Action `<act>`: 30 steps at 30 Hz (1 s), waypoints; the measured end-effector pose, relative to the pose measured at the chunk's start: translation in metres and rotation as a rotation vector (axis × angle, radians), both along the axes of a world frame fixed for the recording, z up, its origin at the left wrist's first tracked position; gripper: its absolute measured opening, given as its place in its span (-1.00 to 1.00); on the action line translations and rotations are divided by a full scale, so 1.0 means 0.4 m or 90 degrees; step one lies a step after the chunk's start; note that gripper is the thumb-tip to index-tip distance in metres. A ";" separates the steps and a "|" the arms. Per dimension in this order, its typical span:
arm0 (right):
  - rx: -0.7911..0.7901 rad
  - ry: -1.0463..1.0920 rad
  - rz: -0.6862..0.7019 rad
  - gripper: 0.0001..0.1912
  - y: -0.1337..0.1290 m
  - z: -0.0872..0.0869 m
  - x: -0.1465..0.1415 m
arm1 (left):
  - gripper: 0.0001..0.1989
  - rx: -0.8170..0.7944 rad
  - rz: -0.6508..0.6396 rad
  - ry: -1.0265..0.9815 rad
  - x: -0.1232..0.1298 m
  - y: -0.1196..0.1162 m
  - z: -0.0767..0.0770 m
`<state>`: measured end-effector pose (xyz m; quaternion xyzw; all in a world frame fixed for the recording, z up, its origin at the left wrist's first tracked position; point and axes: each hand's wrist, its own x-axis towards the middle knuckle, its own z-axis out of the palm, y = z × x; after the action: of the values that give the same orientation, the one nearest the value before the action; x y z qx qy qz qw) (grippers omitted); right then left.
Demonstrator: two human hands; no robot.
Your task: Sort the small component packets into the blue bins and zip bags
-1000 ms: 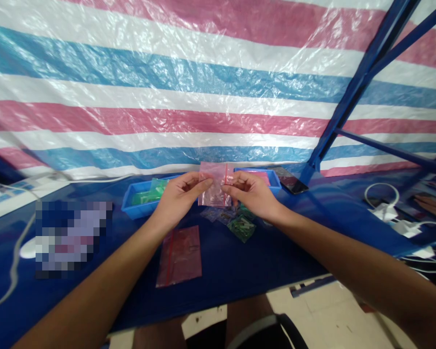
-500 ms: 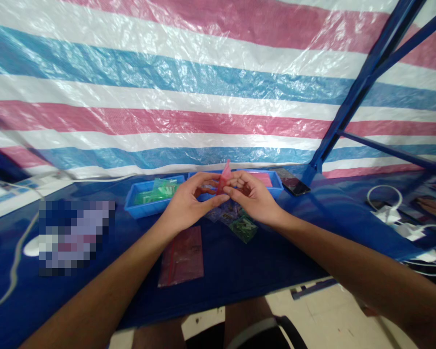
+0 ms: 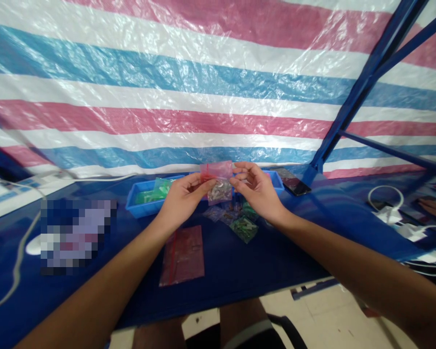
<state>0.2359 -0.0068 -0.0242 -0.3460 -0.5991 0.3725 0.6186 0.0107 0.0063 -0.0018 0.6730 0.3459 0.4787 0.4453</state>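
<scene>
My left hand (image 3: 183, 198) pinches the left side of a small pink zip bag (image 3: 220, 169) between thumb and fingers. Small metal-looking parts lie in the bag's lower half, too small to name; a red zip line shows near its top left. At the bag's right edge is my right hand (image 3: 256, 191), thumb tip on the edge and fingers curled beside it. Below the hands, small clear bags (image 3: 218, 213) and a green bag (image 3: 244, 229) with small parts lie on the blue table. A flat pink zip bag (image 3: 183, 256) lies nearer me.
Behind my left hand stands a blue tray (image 3: 141, 209) with green bags; another blue tray (image 3: 277, 180) is partly hidden behind my right hand. A phone (image 3: 294, 183) lies to its right. White cables (image 3: 388, 215) are at far right, beside a blue metal frame (image 3: 349, 109).
The pink bag has gone from folded up between both hands to spread flat, its contents showing. My right hand's fingers have spread slightly and moved up.
</scene>
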 end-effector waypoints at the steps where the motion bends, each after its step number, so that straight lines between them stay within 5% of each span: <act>1: -0.008 0.002 0.019 -0.39 -0.001 0.002 -0.002 | -0.54 -0.005 0.003 0.003 -0.002 0.000 -0.001; 7: -0.070 0.012 0.121 -0.53 -0.003 0.008 -0.004 | -0.53 -0.007 0.000 0.055 -0.017 0.010 -0.008; 19: -0.079 0.042 0.086 -0.58 -0.007 0.018 0.002 | -0.48 -0.021 -0.062 -0.007 -0.004 0.005 -0.004; 26: -0.109 0.018 0.125 -0.52 -0.012 0.023 -0.002 | -0.40 -0.007 -0.030 -0.045 -0.005 0.008 -0.012; 30: -0.093 0.009 0.105 -0.56 -0.015 0.024 -0.001 | -0.51 0.006 -0.031 -0.034 -0.004 0.005 -0.006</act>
<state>0.2357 -0.0129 -0.0147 -0.3372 -0.5925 0.4674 0.5628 0.0090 0.0084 -0.0041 0.6702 0.3152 0.4868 0.4631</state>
